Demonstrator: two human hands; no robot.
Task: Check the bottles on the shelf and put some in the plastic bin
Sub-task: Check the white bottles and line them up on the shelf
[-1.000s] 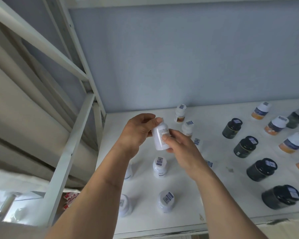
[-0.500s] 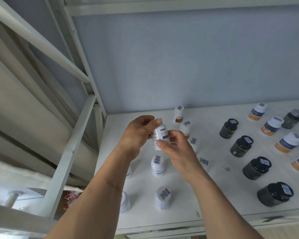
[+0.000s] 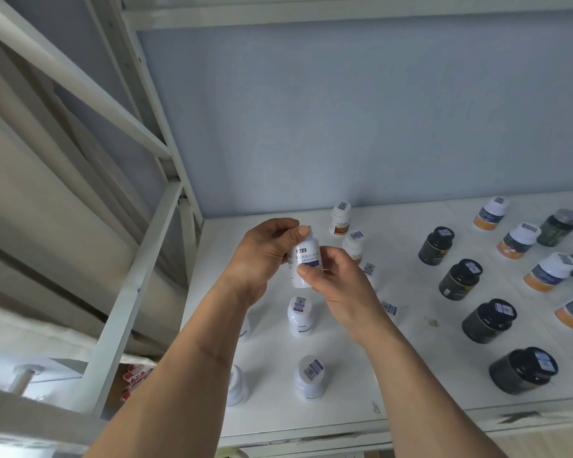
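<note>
Both our hands are on one small white bottle [image 3: 304, 266], raised above the shelf [image 3: 404, 368]: our left hand [image 3: 262, 256] grips it near the cap from the left, and our right hand [image 3: 336, 285] pinches its lower body with thumb and fingertips, the label with the blue band turned toward us, so we judge that we are in the checking step. Just below the hands more white bottles [image 3: 300, 315] stand upright on the shelf, some partly hidden by our forearms, with two others [image 3: 340, 219] behind near the back wall. Farther right stand dark jars [image 3: 490, 320] and, beyond them, white-capped orange-based bottles [image 3: 549, 271]. No plastic bin shows anywhere, so we cannot tell whether any bottle has gone in; most of the shelf seems left to check
</note>
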